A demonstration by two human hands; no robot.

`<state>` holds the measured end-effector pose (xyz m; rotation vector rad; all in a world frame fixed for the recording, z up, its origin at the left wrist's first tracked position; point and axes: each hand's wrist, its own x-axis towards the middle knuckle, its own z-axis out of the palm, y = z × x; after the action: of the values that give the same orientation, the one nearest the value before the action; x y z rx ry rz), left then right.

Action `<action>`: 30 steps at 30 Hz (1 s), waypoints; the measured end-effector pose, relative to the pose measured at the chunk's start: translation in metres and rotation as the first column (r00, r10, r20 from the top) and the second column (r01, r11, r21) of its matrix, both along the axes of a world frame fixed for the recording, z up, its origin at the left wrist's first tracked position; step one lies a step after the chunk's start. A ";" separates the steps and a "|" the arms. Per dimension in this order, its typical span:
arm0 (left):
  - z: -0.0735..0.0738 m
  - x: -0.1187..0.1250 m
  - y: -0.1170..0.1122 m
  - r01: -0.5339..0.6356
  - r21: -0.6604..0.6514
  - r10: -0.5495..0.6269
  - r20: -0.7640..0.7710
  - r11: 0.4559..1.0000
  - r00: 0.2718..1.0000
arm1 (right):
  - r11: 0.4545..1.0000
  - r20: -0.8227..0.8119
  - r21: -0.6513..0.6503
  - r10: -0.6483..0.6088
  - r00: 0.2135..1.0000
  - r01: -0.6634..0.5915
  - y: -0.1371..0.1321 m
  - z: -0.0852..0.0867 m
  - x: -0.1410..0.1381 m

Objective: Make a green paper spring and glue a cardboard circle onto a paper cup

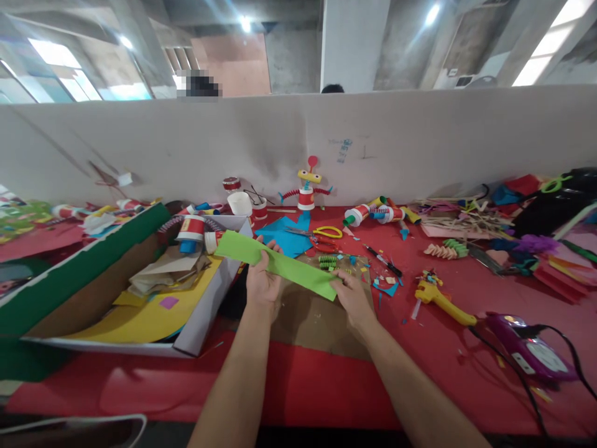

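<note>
A long strip of bright green paper (298, 274) is stretched between my two hands, slanting down from left to right. My left hand (263, 280) pinches it left of its middle, thumb and fingers closed on it. At the strip's right end, my right hand (352, 295) grips the edge between thumb and fingers. Beneath lies a brown cardboard sheet (308, 317), partly hidden by the strip. Beyond the strip are a small folded green paper spring (328, 262), yellow-handled scissors (329, 233), blue paper (284, 231) and a craft knife (382, 260).
An open box (196, 323) with yellow sheets stands at left. A paper-cup figure (306, 198) stands by the white partition (186, 143). To the right lie a yellow glue gun (445, 302), its cord, a purple device (532, 348), pliers (485, 256) and paper scraps.
</note>
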<state>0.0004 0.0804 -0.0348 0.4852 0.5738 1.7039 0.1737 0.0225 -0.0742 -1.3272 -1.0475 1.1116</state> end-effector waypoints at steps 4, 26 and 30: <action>-0.002 -0.004 0.004 -0.040 -0.017 0.040 0.039 0.999 0.998 | 0.998 0.019 0.050 -0.046 0.999 0.045 0.002 0.000 0.004; -0.002 0.050 -0.042 0.292 -0.142 -0.310 -0.131 0.946 0.942 | 0.993 -0.479 -0.071 -0.114 0.870 0.091 -0.010 0.011 -0.026; -0.006 0.049 -0.067 0.236 -0.228 -0.279 -0.181 0.945 0.943 | 0.997 -0.489 -0.076 -0.040 0.871 0.003 -0.033 0.020 -0.040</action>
<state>0.0491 0.0131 -0.0410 0.5715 0.7932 1.3353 0.1335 -0.0105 -0.0538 -1.0248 -0.6161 1.3891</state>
